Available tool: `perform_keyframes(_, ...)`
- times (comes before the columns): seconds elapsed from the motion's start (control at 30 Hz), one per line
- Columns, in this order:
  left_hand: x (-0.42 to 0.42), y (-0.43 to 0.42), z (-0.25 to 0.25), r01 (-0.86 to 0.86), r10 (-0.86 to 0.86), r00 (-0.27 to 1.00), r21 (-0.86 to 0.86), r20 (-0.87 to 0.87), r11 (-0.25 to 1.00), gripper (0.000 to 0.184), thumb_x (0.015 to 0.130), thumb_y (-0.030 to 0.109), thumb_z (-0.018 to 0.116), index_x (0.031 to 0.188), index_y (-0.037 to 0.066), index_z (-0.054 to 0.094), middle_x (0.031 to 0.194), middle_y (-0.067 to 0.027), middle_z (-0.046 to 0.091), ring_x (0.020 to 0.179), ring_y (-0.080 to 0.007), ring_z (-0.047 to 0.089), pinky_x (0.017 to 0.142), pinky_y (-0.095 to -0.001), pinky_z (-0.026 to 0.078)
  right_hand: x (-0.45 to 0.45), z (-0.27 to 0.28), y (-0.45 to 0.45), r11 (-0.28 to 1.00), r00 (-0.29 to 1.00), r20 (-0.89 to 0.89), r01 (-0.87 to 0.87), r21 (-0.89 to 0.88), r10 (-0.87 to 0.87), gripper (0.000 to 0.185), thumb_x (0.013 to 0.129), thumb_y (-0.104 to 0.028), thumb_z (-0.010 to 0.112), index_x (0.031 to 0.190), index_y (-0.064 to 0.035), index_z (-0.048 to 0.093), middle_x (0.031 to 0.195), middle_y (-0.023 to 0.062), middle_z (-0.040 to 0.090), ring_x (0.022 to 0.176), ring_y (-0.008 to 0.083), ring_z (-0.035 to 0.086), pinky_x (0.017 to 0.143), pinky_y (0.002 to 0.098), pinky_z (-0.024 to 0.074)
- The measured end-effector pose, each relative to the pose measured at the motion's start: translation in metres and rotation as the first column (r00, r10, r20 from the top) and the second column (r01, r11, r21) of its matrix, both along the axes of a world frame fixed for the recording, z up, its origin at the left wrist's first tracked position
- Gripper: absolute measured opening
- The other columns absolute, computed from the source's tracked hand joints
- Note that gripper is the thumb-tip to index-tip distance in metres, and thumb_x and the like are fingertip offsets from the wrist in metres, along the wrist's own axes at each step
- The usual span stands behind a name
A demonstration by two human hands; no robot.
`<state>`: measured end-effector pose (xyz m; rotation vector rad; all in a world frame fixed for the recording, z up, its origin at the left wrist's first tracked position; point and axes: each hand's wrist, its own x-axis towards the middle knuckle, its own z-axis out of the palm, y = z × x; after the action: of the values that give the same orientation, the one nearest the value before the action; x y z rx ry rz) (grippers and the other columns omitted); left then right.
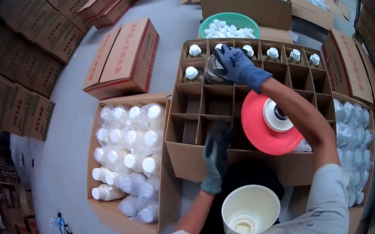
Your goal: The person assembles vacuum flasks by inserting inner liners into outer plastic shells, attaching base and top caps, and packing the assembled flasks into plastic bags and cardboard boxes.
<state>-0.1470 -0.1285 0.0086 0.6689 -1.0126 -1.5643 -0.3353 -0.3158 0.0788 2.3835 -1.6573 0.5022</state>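
My right hand (242,68), in a blue-grey glove, is closed around a clear bottle (213,73) over the divided carton (239,160). The bottle is in the second row of compartments, beside a white-capped bottle (191,73); my fingers hide its top. My left hand (216,152), in a dark glove, is smeared by motion near the carton's front edge, and its fingers cannot be made out. Several white-capped bottles (272,53) stand in the back row. A red disc with a white ring and black centre (254,135) covers some compartments at the right.
A cream tub (227,209) is close to my body. A carton of plastic-wrapped white bottles (126,162) stands at left, another carton of wrapped items (354,140) at right. Behind are a green basin (205,26) of white caps and closed cartons (131,56). Stacked cartons (32,28) line the far left.
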Motion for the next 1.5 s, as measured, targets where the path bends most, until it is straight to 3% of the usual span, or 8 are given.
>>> perform_keyframes(0.17,0.014,-0.051,0.0,0.308,-0.323,0.936,-0.123,-0.137,0.943,0.063,0.095,0.039,0.047,0.144,0.007,0.026,0.143,-0.0125,0.036,0.129,-0.0323,0.038,0.11,-0.0459,0.028,0.007,0.095,0.136,0.963,0.967,0.052,-0.244,-0.115,0.251,0.063,0.073,-0.037,0.07,0.12,-0.0019,0.048,0.108,0.0198,0.054,0.094,0.0335,0.058,0.08,0.0432,0.0463)
perform_keyframes(0.33,0.026,-0.011,0.033,0.074,0.568,0.68,-0.814,0.464,0.576,0.056,0.096,0.041,0.045,0.142,0.011,0.033,0.142,-0.0049,0.038,0.129,-0.0211,0.039,0.112,-0.0403,0.026,0.023,0.069,0.264,0.904,0.953,0.092,-0.241,-0.352,0.289,0.067,0.071,-0.033,0.073,0.128,-0.0069,0.049,0.116,0.019,0.052,0.098,0.0332,0.055,0.078,0.045,0.0439)
perform_keyframes(0.5,0.061,0.003,0.031,0.331,-0.337,0.935,-0.068,-0.108,0.941,0.048,0.099,0.037,0.041,0.136,0.006,0.041,0.134,-0.0066,0.048,0.12,-0.0177,0.048,0.103,-0.0337,0.039,0.008,0.049,0.367,0.956,0.803,0.534,-0.291,-0.033,0.263,0.059,0.076,-0.019,0.07,0.129,-0.0041,0.049,0.127,0.0176,0.049,0.116,0.034,0.049,0.097,0.0432,0.0402)
perform_keyframes(0.73,0.113,0.121,0.058,0.269,-0.279,0.931,0.075,0.237,0.96,0.053,0.094,0.022,0.054,0.138,0.001,0.036,0.132,-0.0111,0.047,0.117,-0.0189,0.05,0.1,-0.0306,0.04,0.037,-0.045,0.514,0.936,0.205,0.927,-0.093,0.338,-0.314,0.063,0.082,-0.016,0.069,0.136,-0.003,0.039,0.131,0.0151,0.044,0.118,0.0277,0.047,0.101,0.0366,0.0392)
perform_keyframes(0.83,0.153,0.179,0.031,0.099,-0.067,0.909,-0.055,0.41,0.994,0.057,0.096,0.041,0.045,0.136,0.001,0.038,0.128,-0.0119,0.048,0.119,-0.0213,0.049,0.101,-0.035,0.04,0.067,-0.064,0.576,0.919,0.577,0.745,0.027,0.392,-0.335,0.076,0.077,-0.023,0.075,0.139,-0.0047,0.035,0.135,0.0137,0.042,0.125,0.0275,0.043,0.105,0.0377,0.0351)
perform_keyframes(1.03,0.209,0.252,-0.061,0.084,-0.162,0.897,0.201,0.411,0.976,0.052,0.093,0.024,0.054,0.139,0.005,0.037,0.137,-0.0104,0.045,0.123,-0.0232,0.047,0.104,-0.0368,0.037,0.103,-0.058,0.553,0.926,0.306,0.897,-0.104,0.363,-0.318,0.08,0.071,-0.027,0.079,0.137,-0.0047,0.039,0.134,0.0167,0.041,0.125,0.0299,0.041,0.105,0.0401,0.0348)
perform_keyframes(1.3,0.215,0.207,-0.09,0.341,-0.165,0.638,-0.084,0.752,0.936,0.06,0.084,0.006,0.065,0.138,0.005,0.038,0.137,-0.0108,0.047,0.126,-0.0227,0.044,0.106,-0.0357,0.036,0.048,0.02,0.491,0.907,0.882,0.214,-0.412,-0.086,0.421,0.057,0.065,-0.02,0.076,0.12,-0.0192,0.061,0.136,0.0178,0.042,0.122,0.0433,0.041,0.103,0.0507,0.0358)
perform_keyframes(1.5,0.212,0.188,-0.094,0.403,-0.275,0.676,-0.031,0.683,0.915,0.063,0.082,0.008,0.068,0.137,0.006,0.039,0.135,-0.0105,0.048,0.124,-0.023,0.046,0.105,-0.036,0.037,0.054,-0.024,0.485,0.914,0.636,0.771,-0.293,0.281,-0.033,0.099,0.061,-0.032,0.085,0.142,-0.0055,0.033,0.143,0.0186,0.034,0.136,0.0359,0.028,0.112,0.0433,0.0257)
